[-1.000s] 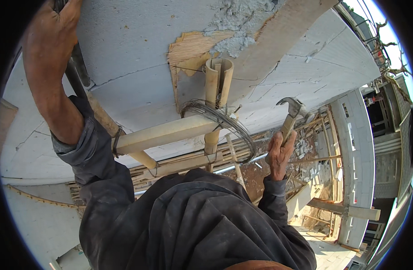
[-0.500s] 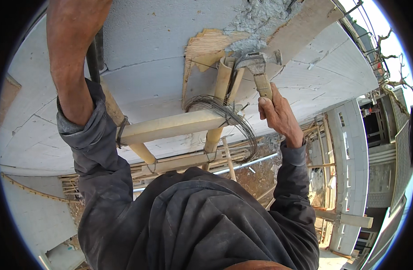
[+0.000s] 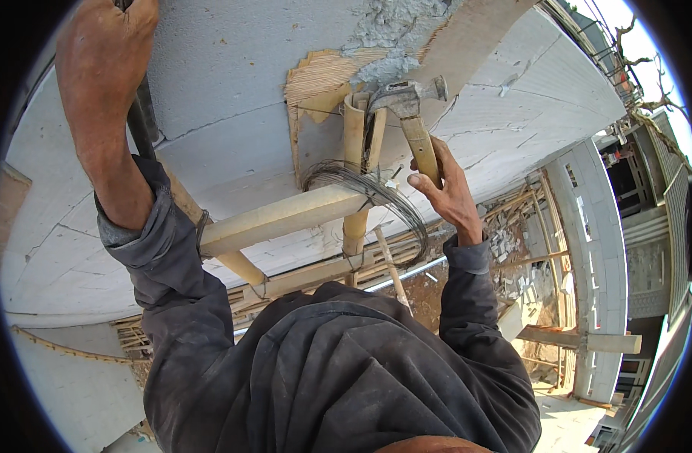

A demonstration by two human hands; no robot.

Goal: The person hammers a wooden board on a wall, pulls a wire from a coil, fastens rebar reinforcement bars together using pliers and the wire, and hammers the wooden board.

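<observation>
My left hand (image 3: 108, 45) is raised at the upper left, closed around a dark metal bar (image 3: 141, 121) beside the pale wall. At right of centre my right hand (image 3: 453, 192) holds a claw hammer (image 3: 418, 136) by its worn wooden handle. The fingers lie behind the handle and the thumb stands off it. The hammer's head is up, beside the top of a split bamboo pole (image 3: 353, 136); whether they touch I cannot tell. A coil of thin wire (image 3: 414, 223) hangs over the wooden crossbar (image 3: 286, 217) below the hammer.
The pale block wall (image 3: 233, 75) fills the upper view, with a splintered plywood piece (image 3: 316, 79) and rough grey mortar (image 3: 391, 34) on it. Wire ties bind the crossbar to a slanting bamboo pole (image 3: 240, 266). Far below lie poles and rubble (image 3: 504, 249).
The view has shifted, and more of my left hand and the bar now shows. My right hand sits lower on the hammer handle, its thumb lifted away.
</observation>
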